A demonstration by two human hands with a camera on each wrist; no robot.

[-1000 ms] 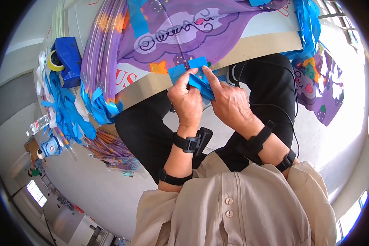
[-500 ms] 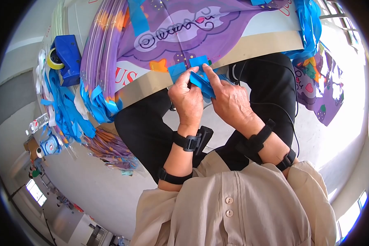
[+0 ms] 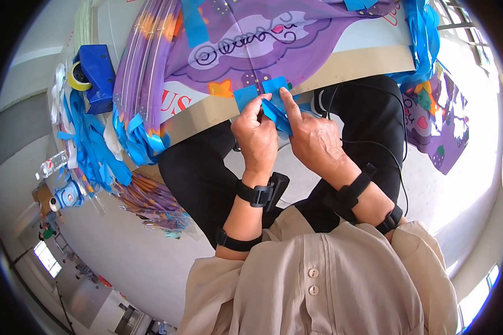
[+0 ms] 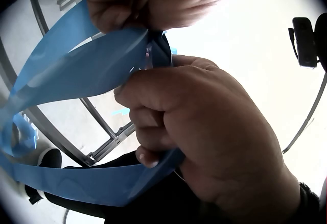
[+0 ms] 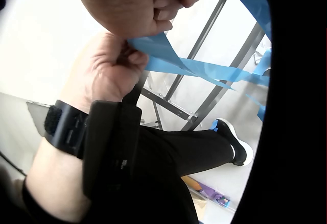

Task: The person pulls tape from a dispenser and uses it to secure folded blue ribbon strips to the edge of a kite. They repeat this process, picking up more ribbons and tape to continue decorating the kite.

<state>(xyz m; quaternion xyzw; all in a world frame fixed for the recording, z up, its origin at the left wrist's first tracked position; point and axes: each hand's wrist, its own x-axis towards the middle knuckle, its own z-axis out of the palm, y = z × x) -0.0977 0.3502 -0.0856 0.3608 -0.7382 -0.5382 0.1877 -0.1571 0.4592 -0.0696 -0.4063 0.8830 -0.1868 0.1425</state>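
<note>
Both hands meet at the near edge of the table, working on a blue plastic ribbon (image 3: 276, 116). My left hand (image 3: 255, 139) pinches it between thumb and index finger, the other fingers curled in, and long loops of ribbon (image 4: 76, 73) hang below. Beside it my right hand (image 3: 318, 139) grips the ribbon with curled fingers, while its index finger points straight at a blue end piece (image 3: 275, 85). A second blue piece (image 3: 245, 97) lies just left of that one. Both overlap the lower edge of a purple printed sheet (image 3: 296, 53) with looping letters.
Folded purple sheets (image 3: 140, 72) with blue ribbon ends lie at the table's left, near a blue tape dispenser (image 3: 99, 78). More blue ribbons (image 3: 422, 39) hang off the right corner. Below the table are metal frame bars (image 5: 204, 91) and a shoe (image 5: 237, 145).
The hands keep nearly the same hold, with only small finger shifts. The table and its things sit slightly farther right in the head view.
</note>
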